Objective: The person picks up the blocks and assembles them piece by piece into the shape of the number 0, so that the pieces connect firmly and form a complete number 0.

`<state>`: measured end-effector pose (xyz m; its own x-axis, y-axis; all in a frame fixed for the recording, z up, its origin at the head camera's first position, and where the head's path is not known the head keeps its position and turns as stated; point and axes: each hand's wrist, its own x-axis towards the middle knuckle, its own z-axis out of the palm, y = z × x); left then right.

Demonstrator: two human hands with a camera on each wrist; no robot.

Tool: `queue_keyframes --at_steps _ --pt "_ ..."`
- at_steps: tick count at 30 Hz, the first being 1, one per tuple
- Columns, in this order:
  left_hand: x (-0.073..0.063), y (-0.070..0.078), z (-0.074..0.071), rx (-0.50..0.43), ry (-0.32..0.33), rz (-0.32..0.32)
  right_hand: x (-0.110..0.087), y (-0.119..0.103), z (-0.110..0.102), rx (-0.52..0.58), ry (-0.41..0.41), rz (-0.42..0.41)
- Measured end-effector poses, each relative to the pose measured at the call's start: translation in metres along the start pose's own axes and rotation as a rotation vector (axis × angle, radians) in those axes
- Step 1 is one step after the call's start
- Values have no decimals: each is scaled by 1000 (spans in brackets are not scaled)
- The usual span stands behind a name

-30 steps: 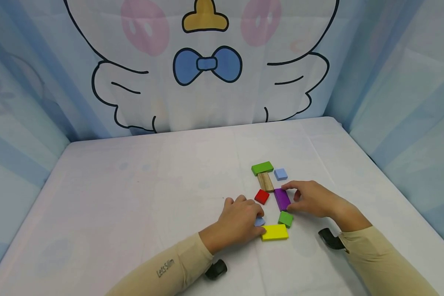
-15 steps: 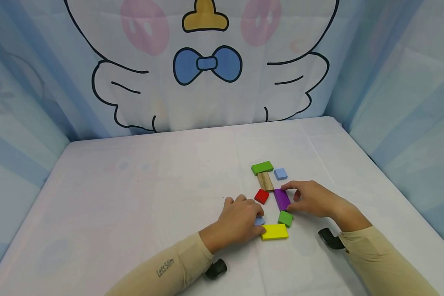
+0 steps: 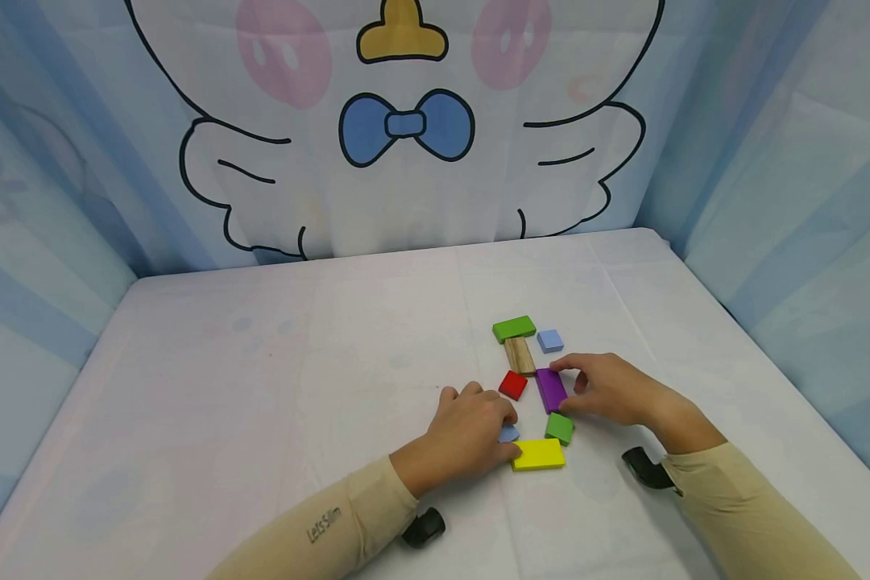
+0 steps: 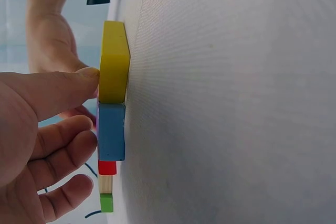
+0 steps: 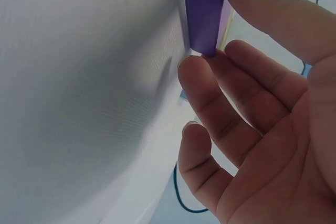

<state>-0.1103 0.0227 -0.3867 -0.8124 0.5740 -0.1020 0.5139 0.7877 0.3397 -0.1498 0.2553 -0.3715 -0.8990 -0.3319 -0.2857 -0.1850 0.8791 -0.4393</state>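
Observation:
In the head view my right hand (image 3: 616,391) pinches a purple rectangular block (image 3: 551,391) by its two ends, thumb at the near one. The purple block (image 5: 205,17) also shows in the right wrist view, flat on the cloth. My left hand (image 3: 467,435) rests its thumb on the corner of a yellow block (image 3: 540,455). Its other fingers lie over a light blue block (image 3: 508,433), mostly hidden from the head camera. In the left wrist view the blue block (image 4: 111,132) touches the yellow one. A small green block (image 3: 559,428) lies between purple and yellow.
Beyond the hands lie a red block (image 3: 513,385), a bare wood block (image 3: 519,356), a long green block (image 3: 514,329) and a second light blue block (image 3: 550,341). White cloth covers the table (image 3: 297,362). Printed curtains (image 3: 406,201) stand behind and at both sides.
The purple block has shifted very slightly left with my right hand, closer to the line of blocks. My left hand and the other blocks stay practically where they were.

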Motion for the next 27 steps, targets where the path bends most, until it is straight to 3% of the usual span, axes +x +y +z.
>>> queue_keyframes --at_steps 27 --pt "1 0 0 1 -3 -2 0 0 0 2 -17 -26"
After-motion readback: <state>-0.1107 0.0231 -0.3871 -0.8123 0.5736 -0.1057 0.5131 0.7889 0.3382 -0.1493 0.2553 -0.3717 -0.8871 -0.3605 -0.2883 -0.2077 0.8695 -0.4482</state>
